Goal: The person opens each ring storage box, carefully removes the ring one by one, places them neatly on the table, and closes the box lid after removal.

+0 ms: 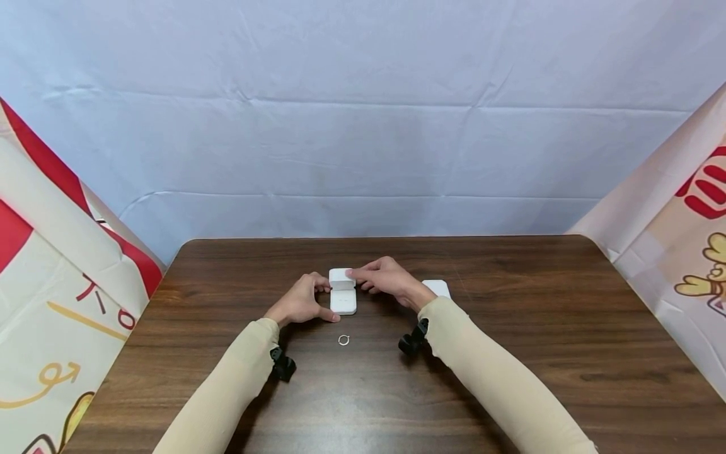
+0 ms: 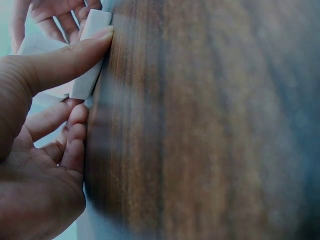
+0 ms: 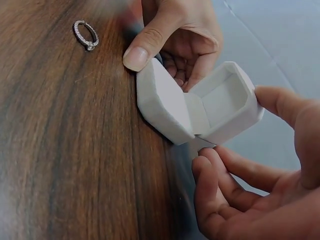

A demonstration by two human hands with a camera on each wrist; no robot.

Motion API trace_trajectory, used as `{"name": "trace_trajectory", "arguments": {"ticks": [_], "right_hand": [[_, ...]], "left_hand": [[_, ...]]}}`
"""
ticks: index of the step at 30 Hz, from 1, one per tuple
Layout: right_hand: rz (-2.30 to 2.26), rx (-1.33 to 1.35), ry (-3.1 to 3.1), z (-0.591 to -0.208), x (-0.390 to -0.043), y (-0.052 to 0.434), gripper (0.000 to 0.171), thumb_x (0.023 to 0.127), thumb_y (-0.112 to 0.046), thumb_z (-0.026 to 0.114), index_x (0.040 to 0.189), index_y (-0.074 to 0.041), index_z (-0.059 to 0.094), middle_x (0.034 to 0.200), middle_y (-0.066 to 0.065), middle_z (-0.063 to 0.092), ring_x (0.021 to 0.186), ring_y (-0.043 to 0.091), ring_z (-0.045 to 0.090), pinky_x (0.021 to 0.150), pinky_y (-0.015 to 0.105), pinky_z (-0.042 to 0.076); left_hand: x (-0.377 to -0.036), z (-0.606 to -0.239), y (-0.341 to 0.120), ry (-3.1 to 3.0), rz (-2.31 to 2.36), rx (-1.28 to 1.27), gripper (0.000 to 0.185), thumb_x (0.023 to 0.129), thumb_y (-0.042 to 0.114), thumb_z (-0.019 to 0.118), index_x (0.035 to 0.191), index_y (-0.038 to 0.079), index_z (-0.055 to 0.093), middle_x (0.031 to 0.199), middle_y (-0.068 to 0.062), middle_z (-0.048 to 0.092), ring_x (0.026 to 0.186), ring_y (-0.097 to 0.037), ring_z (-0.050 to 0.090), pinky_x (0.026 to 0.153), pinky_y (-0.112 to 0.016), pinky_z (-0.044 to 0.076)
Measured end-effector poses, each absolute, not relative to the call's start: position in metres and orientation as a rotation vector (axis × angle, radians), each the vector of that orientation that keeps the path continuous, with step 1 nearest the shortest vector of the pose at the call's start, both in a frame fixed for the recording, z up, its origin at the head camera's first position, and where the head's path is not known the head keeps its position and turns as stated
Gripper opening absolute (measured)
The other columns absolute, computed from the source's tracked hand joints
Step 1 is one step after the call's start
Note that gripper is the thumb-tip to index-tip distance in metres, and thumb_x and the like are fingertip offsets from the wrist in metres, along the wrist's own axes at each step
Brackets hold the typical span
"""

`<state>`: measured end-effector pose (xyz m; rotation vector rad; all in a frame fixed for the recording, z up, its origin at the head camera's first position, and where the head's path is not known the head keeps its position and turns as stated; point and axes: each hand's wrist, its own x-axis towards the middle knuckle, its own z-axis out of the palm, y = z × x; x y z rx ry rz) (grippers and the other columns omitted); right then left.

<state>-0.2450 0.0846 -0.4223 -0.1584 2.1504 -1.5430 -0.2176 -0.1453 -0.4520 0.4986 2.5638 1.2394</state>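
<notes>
A small white ring box (image 1: pixel 343 302) stands on the table with its lid (image 1: pixel 341 277) raised at the hinge. My left hand (image 1: pixel 302 300) holds the base from the left, thumb at the front edge and fingers toward the back. From the right, my right hand (image 1: pixel 388 277) grips the lid, its thumb on the lid's edge and its fingers curled near the hinge. In the right wrist view the lid's hollow inside (image 3: pixel 225 97) shows. Nearer me lies a silvery ring (image 1: pixel 343 340) set with small stones and one larger stone (image 3: pixel 90 46).
A white square item (image 1: pixel 435 288) lies to the right of the box, partly hidden behind my right wrist. The dark wooden table (image 1: pixel 510 353) ends at a pale cloth backdrop (image 1: pixel 363 157), with printed cloth at both sides.
</notes>
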Motion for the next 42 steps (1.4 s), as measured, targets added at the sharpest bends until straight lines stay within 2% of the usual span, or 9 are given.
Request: {"name": "trace_trajectory", "arguments": {"ticks": [13,25,35,42], "right_hand": [[-1.492,-0.193,2.092,-0.4255,-0.2507,0.0821,0.046,0.099,-0.038,0.066,0.121,0.002,0.069,0.110,0.013,0.068,0.096,0.022,0.065,0.082,0.033,0.053],[-1.461,-0.257,2.077,-0.4237,-0.2497,0.0816,0.045,0.102,-0.037,0.061,0.123,0.002,0.069,0.113,0.014,0.066,0.100,0.024,0.065,0.082,0.034,0.053],[-1.457,-0.310,2.101,-0.4281,-0.2506,0.0845,0.044,0.099,-0.039,0.065,0.117,0.001,0.073,0.114,0.011,0.069,0.100,0.025,0.063,0.082,0.035,0.051],[-1.454,-0.325,2.126,-0.4281,-0.2484,0.0845,0.042,0.097,-0.036,0.069,0.119,-0.001,0.073,0.114,0.008,0.069,0.101,0.025,0.062,0.084,0.036,0.051]], "left_hand": [[-0.2194,-0.4514,-0.1455,2.562,1.259,0.519,0.045,0.067,0.011,0.097,0.103,0.002,0.070,0.100,-0.008,0.058,0.094,-0.023,0.052,0.087,-0.038,0.042],[-0.2186,-0.4515,-0.1462,2.560,1.249,0.495,0.046,0.069,0.012,0.096,0.105,0.002,0.069,0.103,-0.009,0.057,0.095,-0.024,0.052,0.087,-0.039,0.043],[-0.2184,-0.4520,-0.1457,2.559,1.251,0.502,0.044,0.068,0.010,0.096,0.103,0.003,0.070,0.102,-0.009,0.058,0.095,-0.023,0.053,0.088,-0.039,0.044],[-0.2183,-0.4523,-0.1461,2.553,1.257,0.510,0.043,0.067,0.011,0.096,0.101,0.004,0.070,0.101,-0.008,0.057,0.094,-0.022,0.053,0.087,-0.039,0.044]]}}
